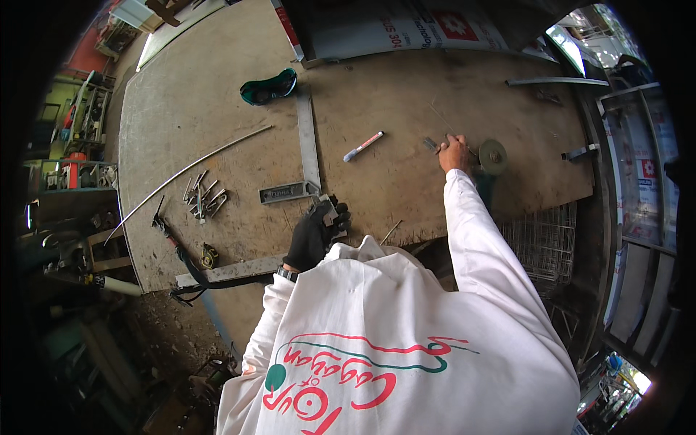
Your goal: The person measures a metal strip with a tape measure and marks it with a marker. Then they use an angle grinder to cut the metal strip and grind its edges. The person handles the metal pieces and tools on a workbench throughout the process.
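My left hand (310,233), in a black glove, is closed around a small grey metal piece (330,217) near the table's front edge. Just beyond it lies a try square (284,192), its long blade (307,138) pointing away from me. My bare right hand (454,154) reaches out over the table with its fingers closed on a small grey metal piece (431,144); its exact kind is too small to make out. Right beside that hand is an angle grinder, its round disc (493,156) facing up and its green body (483,190) partly behind my sleeve.
Between my hands, farther off, lies a marker (362,146). Dark green goggles (268,87) rest beyond the square. On the left are short metal offcuts (205,197), a long thin rod (192,170), a tape measure (209,256) and a black cable (190,264). A wire rack (540,243) stands right.
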Motion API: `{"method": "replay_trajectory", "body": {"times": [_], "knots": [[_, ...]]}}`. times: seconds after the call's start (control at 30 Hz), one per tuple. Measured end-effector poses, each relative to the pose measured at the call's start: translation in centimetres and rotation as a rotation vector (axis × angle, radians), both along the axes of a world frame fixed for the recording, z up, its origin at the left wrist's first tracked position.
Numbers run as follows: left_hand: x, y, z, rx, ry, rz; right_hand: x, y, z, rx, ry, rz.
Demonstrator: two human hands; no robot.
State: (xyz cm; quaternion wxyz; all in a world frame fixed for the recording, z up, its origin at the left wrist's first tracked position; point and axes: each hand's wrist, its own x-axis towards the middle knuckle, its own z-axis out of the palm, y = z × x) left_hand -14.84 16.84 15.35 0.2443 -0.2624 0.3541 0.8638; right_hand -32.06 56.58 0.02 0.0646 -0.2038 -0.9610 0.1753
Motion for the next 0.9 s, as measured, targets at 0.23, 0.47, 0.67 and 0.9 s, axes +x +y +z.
{"method": "replay_trajectory", "body": {"times": [0.23, 0.47, 0.67, 0.9], "knots": [[0.5, -0.8, 0.4, 0.078, 0.022, 0.02, -1.0, 2.4, -0.2, -0.02, -0.018, 0.152], [1.1, -1.3, -0.6, 0.039, 0.012, 0.04, -0.8, 1.3, 0.8, -0.035, -0.081, 0.157], [0.4, -0.6, -0.9, 0.023, 0.0, 0.012, -0.2, 0.4, 0.6, -0.315, -0.027, 0.25], [0.8, -0.6, -1.1, -0.003, -0.016, 0.019, 1.3, -2.8, 1.6, -0.073, -0.115, 0.244]]}}
